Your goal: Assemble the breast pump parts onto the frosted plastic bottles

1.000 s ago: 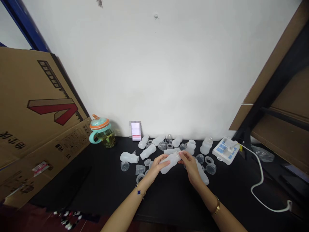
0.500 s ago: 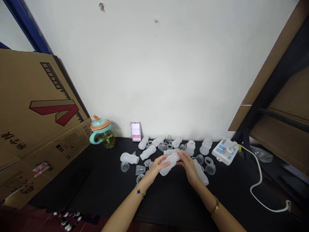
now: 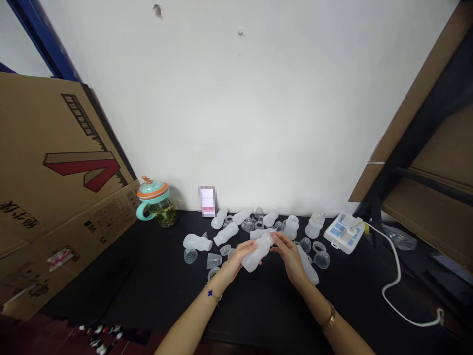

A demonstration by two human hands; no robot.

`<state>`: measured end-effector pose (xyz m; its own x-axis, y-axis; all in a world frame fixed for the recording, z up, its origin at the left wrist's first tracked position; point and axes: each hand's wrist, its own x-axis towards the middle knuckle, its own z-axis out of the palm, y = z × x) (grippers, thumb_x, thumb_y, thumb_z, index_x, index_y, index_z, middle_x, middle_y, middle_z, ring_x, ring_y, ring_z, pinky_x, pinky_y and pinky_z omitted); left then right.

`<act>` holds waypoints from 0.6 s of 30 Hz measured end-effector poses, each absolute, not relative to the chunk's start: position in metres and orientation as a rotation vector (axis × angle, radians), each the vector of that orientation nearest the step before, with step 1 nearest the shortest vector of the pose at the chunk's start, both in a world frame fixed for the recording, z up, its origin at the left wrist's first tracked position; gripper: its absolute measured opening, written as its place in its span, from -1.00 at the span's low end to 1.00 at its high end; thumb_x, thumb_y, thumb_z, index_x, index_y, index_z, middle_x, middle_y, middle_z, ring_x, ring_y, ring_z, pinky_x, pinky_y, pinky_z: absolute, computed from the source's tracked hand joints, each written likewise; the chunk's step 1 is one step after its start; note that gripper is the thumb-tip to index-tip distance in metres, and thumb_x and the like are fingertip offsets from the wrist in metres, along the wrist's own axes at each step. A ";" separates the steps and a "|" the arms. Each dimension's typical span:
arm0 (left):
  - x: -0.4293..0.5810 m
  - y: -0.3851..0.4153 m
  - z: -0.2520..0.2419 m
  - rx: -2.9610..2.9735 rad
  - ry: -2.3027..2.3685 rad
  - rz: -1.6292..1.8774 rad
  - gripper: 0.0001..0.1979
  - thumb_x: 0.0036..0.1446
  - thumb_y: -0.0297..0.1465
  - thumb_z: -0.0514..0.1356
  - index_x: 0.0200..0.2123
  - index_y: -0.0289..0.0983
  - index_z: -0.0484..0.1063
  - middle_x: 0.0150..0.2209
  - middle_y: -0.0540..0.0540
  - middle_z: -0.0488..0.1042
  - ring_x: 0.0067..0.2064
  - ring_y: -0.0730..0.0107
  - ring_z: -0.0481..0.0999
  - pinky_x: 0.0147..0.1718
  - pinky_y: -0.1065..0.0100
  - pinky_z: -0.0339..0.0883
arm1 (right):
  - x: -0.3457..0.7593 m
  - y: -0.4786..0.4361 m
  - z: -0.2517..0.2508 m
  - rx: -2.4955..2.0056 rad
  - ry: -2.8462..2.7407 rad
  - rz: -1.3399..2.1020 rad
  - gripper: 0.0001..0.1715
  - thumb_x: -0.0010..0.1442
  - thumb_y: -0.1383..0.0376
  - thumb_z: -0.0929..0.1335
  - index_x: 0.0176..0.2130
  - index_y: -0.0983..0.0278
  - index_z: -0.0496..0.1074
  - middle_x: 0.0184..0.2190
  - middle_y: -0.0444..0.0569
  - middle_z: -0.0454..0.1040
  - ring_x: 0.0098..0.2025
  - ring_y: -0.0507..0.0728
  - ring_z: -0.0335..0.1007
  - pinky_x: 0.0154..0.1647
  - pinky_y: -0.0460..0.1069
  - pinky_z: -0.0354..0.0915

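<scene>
A frosted white plastic bottle [image 3: 255, 254] is held tilted over the black table [image 3: 166, 291], its neck pointing up and right. My left hand [image 3: 238, 257] is wrapped round the bottle's body. My right hand [image 3: 288, 251] has its fingers pinched at the bottle's neck, on a small clear piece I cannot make out. Another frosted bottle [image 3: 308, 264] lies on the table just under my right hand. Several more bottles [image 3: 197, 241], clear caps [image 3: 190, 255] and rings [image 3: 320, 246] lie scattered behind and beside my hands.
A teal and orange lidded cup [image 3: 157, 202] stands at the back left. A white power strip [image 3: 343, 231] with its white cable [image 3: 395, 281] lies at the right. Large cardboard boxes [image 3: 55, 162] lean at the left; a dark shelf frame [image 3: 414, 143] rises at the right.
The bottle has tipped slightly, its base dropping toward me, while both hands keep their hold. My right fingers stay at the neck.
</scene>
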<state>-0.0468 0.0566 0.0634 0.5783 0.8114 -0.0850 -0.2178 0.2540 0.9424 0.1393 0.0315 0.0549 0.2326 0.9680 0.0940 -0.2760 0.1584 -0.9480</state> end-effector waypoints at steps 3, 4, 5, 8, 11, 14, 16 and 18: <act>-0.046 0.058 0.059 1.110 0.642 0.776 -0.47 0.10 -0.03 0.28 0.01 -0.26 0.55 -0.21 -0.21 0.63 -0.27 0.07 0.57 -0.23 0.15 0.43 | 0.139 0.030 0.057 -0.983 -0.906 1.087 -0.60 0.05 -0.02 0.51 -0.20 0.16 0.63 -0.10 0.02 0.57 -0.10 0.26 0.46 -0.29 0.04 0.45; -0.045 0.058 0.058 1.112 0.648 0.777 -0.46 0.10 -0.02 0.28 0.02 -0.26 0.54 -0.21 -0.21 0.63 -0.24 0.04 0.57 -0.23 0.15 0.44 | 0.139 0.030 0.057 -0.978 -0.907 1.089 -0.60 0.05 -0.03 0.51 -0.20 0.16 0.63 -0.09 0.02 0.57 -0.10 0.26 0.46 -0.29 0.05 0.45; -0.045 0.058 0.057 1.113 0.652 0.777 -0.46 0.09 -0.01 0.28 0.02 -0.25 0.54 -0.20 -0.21 0.62 -0.20 0.02 0.57 -0.23 0.15 0.44 | 0.139 0.030 0.057 -0.975 -0.908 1.092 -0.60 0.05 -0.03 0.50 -0.20 0.16 0.63 -0.09 0.02 0.57 -0.11 0.26 0.46 -0.29 0.06 0.45; -0.045 0.058 0.057 1.113 0.645 0.780 -0.45 0.09 -0.01 0.28 0.03 -0.26 0.53 -0.21 -0.22 0.62 -0.19 0.01 0.56 -0.23 0.15 0.44 | 0.139 0.030 0.056 -0.978 -0.907 1.098 -0.60 0.06 -0.03 0.50 -0.19 0.15 0.62 -0.10 0.01 0.57 -0.10 0.26 0.46 -0.29 0.05 0.44; -0.046 0.057 0.060 1.117 0.629 0.784 -0.46 0.10 -0.03 0.28 0.02 -0.28 0.54 -0.24 -0.21 0.62 -0.21 0.02 0.56 -0.23 0.15 0.44 | 0.139 0.030 0.056 -0.980 -0.910 1.102 -0.60 0.06 -0.02 0.50 -0.19 0.15 0.62 -0.10 0.01 0.57 -0.10 0.25 0.46 -0.29 0.04 0.43; -0.047 0.056 0.063 1.131 0.648 0.788 -0.51 0.08 -0.06 0.31 -0.04 -0.27 0.56 -0.22 -0.20 0.60 -0.23 0.08 0.55 -0.24 0.18 0.43 | 0.138 0.030 0.058 -0.999 -0.899 1.091 -0.59 0.04 -0.03 0.51 -0.20 0.17 0.62 -0.11 0.01 0.58 -0.11 0.24 0.47 -0.30 0.02 0.43; -0.048 0.055 0.064 1.140 0.660 0.798 -0.53 0.08 -0.08 0.32 -0.05 -0.28 0.56 -0.21 -0.18 0.59 -0.25 0.13 0.53 -0.26 0.21 0.42 | 0.138 0.030 0.059 -1.019 -0.890 1.075 -0.58 0.01 -0.03 0.52 -0.22 0.18 0.62 -0.14 0.01 0.58 -0.13 0.24 0.47 -0.32 0.01 0.42; -0.048 0.055 0.064 1.149 0.660 0.815 -0.55 0.08 -0.11 0.33 -0.06 -0.28 0.56 -0.22 -0.17 0.58 -0.26 0.15 0.52 -0.27 0.24 0.40 | 0.137 0.030 0.060 -1.036 -0.886 1.060 -0.57 0.00 -0.04 0.53 -0.24 0.19 0.62 -0.17 0.00 0.59 -0.16 0.23 0.47 -0.35 0.01 0.40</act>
<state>-0.0481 0.0552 0.0639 0.5525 0.8324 -0.0432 -0.2155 0.1927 0.9573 0.1368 0.0295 0.0603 0.2604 0.9621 0.0813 -0.2509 0.1487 -0.9565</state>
